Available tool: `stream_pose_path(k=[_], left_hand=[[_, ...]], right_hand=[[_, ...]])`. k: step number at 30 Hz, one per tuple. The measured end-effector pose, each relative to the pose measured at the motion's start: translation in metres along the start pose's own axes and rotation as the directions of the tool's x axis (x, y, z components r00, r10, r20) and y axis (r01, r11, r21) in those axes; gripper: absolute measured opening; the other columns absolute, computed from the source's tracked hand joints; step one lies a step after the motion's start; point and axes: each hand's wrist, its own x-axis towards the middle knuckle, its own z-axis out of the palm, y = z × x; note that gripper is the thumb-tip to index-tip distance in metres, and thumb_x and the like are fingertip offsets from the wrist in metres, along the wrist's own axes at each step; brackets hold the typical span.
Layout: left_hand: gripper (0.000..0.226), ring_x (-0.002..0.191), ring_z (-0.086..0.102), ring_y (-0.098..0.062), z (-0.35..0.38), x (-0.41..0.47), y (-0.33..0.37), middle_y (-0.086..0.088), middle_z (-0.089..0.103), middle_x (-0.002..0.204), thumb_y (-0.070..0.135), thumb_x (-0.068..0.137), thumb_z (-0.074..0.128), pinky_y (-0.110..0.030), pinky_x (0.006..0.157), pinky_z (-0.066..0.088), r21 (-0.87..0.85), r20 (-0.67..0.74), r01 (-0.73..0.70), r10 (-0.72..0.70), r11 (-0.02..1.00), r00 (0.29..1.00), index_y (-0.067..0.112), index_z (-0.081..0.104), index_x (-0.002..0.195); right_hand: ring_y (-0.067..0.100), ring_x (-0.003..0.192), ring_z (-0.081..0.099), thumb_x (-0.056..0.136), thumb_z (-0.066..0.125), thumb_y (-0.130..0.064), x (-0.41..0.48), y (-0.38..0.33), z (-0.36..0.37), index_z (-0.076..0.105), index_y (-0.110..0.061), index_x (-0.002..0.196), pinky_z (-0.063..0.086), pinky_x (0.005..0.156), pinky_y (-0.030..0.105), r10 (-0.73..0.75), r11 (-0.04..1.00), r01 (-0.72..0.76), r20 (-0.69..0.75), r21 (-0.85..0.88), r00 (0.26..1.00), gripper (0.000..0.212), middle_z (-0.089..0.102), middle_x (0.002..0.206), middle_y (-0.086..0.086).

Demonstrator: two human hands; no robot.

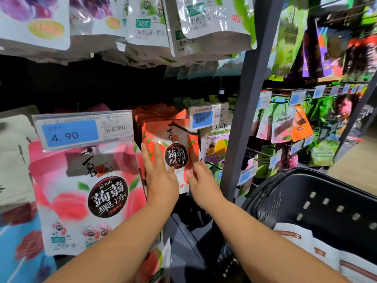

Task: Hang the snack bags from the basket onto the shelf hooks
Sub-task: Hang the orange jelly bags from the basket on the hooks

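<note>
Left hand [161, 177], right hand [202, 182]: straight fingers [158, 155] touching snack bag's [176, 137] two sides.

view: head camera | left hand [161, 176]: bare, broad-backed, fingers [157, 152] slender and unadorned | right hand [202, 184]: bare, same build, nail detail lost to blur | left forearm [126, 237]: bare to the frame's lower edge | right forearm [265, 237]: bare likewise, smooth and slim
</note>
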Motion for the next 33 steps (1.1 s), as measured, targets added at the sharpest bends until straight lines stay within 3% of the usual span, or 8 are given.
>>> stream_pose_path(k=[3, 5, 8, 11, 15, 22, 28, 33], left_hand=[[0.077, 0.138, -0.007, 0.008, -0.004, -0.014, -0.002, 0.01, -0.022, 0.162, 0.001, 0.096, 0.049, -0.013, 0.107, 0.005, 0.038, 0.012, -0.067, 0.067, 0.997, 0.998, 0.024, 0.008, 0.157], [0.076, 0.145, -0.005, 0.001, -0.005, -0.023, -0.003, 0.006, -0.021, 0.162, 0.002, 0.096, 0.05, -0.009, 0.106, -0.001, 0.063, 0.03, -0.12, 0.119, 0.991, 0.992, 0.022, 0.008, 0.157], [0.076, 0.149, -0.002, -0.012, -0.006, -0.031, -0.002, -0.001, -0.014, 0.164, 0.001, 0.094, 0.053, 0.004, 0.1, -0.013, 0.075, 0.047, -0.175, 0.172, 0.982, 0.984, 0.018, 0.013, 0.157], [0.065, 0.147, 0.011, -0.022, -0.008, -0.04, 0.003, -0.006, 0.013, 0.161, 0.002, 0.092, 0.056, -0.008, 0.11, -0.006, 0.087, 0.027, -0.207, 0.205, 0.975, 0.978, 0.016, 0.032, 0.151], [0.044, 0.129, 0.039, -0.03, 0.002, -0.055, 0.007, -0.006, 0.049, 0.133, 0.006, 0.09, 0.056, -0.019, 0.114, 0.01, 0.067, 0.159, -0.293, 0.28, 0.954, 0.947, 0.012, 0.051, 0.134], [0.041, 0.135, 0.029, -0.016, 0.038, -0.086, 0.034, 0.004, 0.044, 0.138, 0.028, 0.1, 0.052, -0.027, 0.109, 0.025, -0.011, 0.553, -0.222, 0.191, 0.975, 0.811, 0.022, 0.044, 0.139], [0.038, 0.13, 0.034, -0.017, 0.068, -0.102, 0.056, 0.003, 0.047, 0.133, 0.029, 0.101, 0.052, -0.029, 0.108, 0.031, -0.044, 0.66, -0.235, 0.205, 0.971, 0.723, 0.02, 0.045, 0.137], [0.036, 0.13, 0.037, -0.019, 0.084, -0.109, 0.064, 0.002, 0.051, 0.132, 0.03, 0.099, 0.053, -0.033, 0.109, 0.033, -0.037, 0.696, -0.268, 0.217, 0.963, 0.684, 0.021, 0.049, 0.134]], right_hand=[[0.021, 0.143, 0.03, 0.105, 0.039, -0.028, -0.015, -0.006, -0.008, 0.031, -0.024, 0.153, 0.029, 0.114, 0.03, -0.02, 1.0, 0.019, -0.019, -0.016, 1.0, 0.049, 0.025, 0.16, 0.006], [0.015, 0.146, 0.027, 0.106, 0.039, -0.027, -0.026, -0.011, -0.016, 0.025, -0.024, 0.156, 0.021, 0.112, 0.019, -0.042, 0.999, 0.041, -0.032, -0.018, 0.999, 0.053, 0.021, 0.162, 0.001], [0.011, 0.145, 0.027, 0.106, 0.041, -0.024, -0.047, -0.018, -0.03, 0.032, -0.023, 0.153, 0.021, 0.114, 0.019, -0.067, 0.997, 0.065, -0.059, -0.036, 0.996, 0.049, 0.029, 0.159, -0.003], [0.008, 0.122, 0.048, 0.103, 0.049, -0.023, -0.071, -0.02, -0.047, 0.05, -0.023, 0.142, 0.035, 0.104, 0.02, -0.082, 0.995, 0.075, -0.119, -0.061, 0.989, 0.039, 0.05, 0.141, -0.007], [-0.001, 0.093, 0.053, 0.099, 0.056, -0.028, -0.102, -0.002, -0.078, 0.064, -0.028, 0.123, 0.036, 0.081, 0.006, -0.063, 0.989, 0.04, -0.161, -0.139, 0.985, 0.026, 0.06, 0.111, -0.015], [0.007, 0.084, 0.058, 0.095, 0.063, -0.031, -0.137, 0.053, -0.141, 0.068, -0.028, 0.109, 0.042, 0.078, 0.022, 0.197, 0.928, -0.207, -0.066, -0.31, 0.978, 0.015, 0.064, 0.094, -0.014], [0.001, 0.066, 0.057, 0.096, 0.062, -0.035, -0.16, 0.095, -0.166, 0.065, -0.03, 0.095, 0.05, 0.077, 0.024, 0.315, 0.908, -0.278, 0.073, -0.314, 0.946, 0.006, 0.064, 0.078, -0.012], [0.004, 0.088, 0.057, 0.099, 0.053, -0.041, -0.166, 0.097, -0.161, 0.057, -0.043, 0.081, 0.041, 0.084, 0.021, 0.319, 0.919, -0.265, 0.158, -0.291, 0.935, 0.019, 0.061, 0.084, -0.017]])
